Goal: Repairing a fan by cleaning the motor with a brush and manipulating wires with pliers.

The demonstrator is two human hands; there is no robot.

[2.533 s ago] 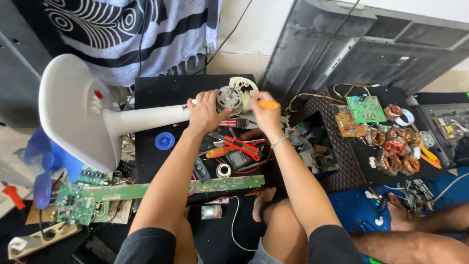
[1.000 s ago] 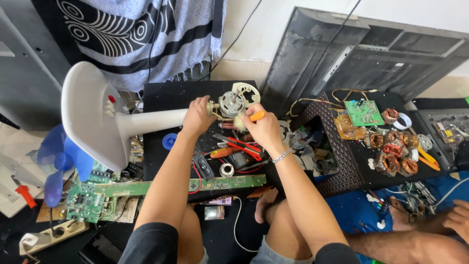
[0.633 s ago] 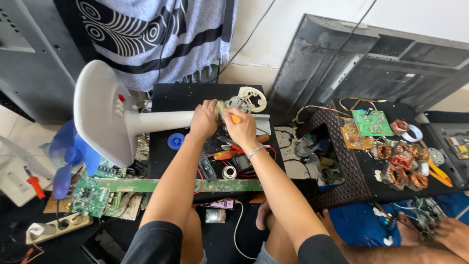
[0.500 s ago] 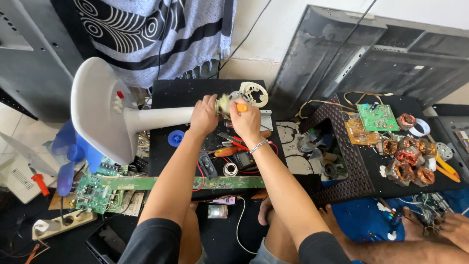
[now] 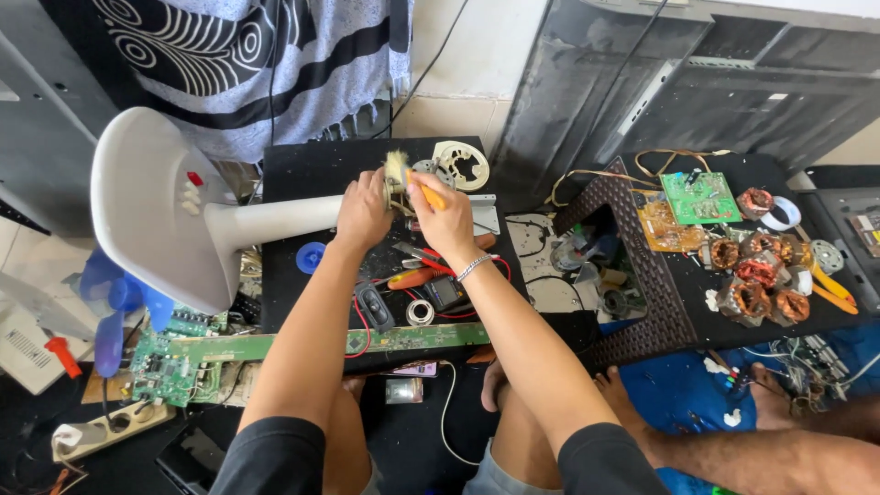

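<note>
Over the middle of the black tabletop, the left hand is closed around the upper end of a white fan stand, which lies on its side with its round base tipped up off the tabletop's left edge. Just beside it, the right hand grips an orange-handled brush — its pale bristles rest against the small motor at the stand's top. A cream round cover lies just behind the motor. Nearer the person sit red-handled pliers and a long green circuit board. Well to the right, copper-wound coils lie on a second dark surface — another person's bare leg shows below it.
</note>
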